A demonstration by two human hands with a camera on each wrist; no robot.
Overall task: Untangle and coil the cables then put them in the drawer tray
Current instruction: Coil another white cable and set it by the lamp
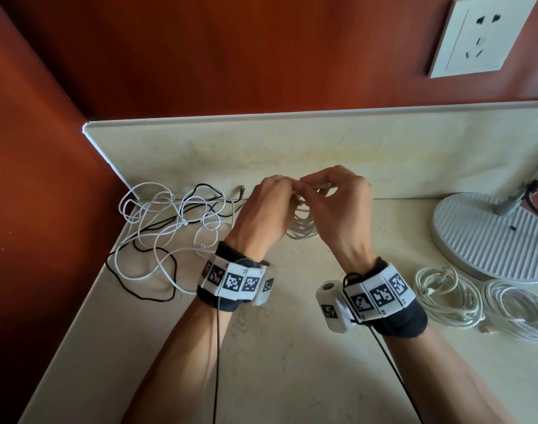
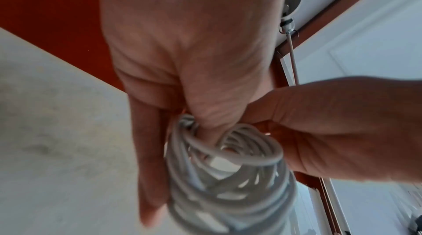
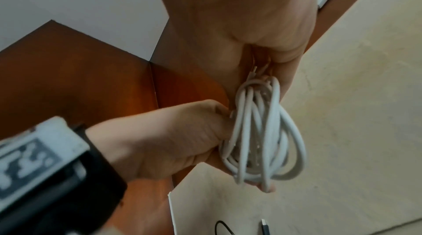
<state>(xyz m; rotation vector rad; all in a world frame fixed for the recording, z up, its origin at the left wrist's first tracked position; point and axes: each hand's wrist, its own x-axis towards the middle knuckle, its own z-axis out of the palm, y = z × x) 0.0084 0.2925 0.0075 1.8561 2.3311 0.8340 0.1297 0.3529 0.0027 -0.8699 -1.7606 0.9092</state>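
Above the counter: left hand gripping a white cable coil, right hand pinching its top, seemingly the plug end. Tangled cables left, two coiled cables right.

Head view high above both hands, looking down, wrist views close under each palm, all sharing the white coil
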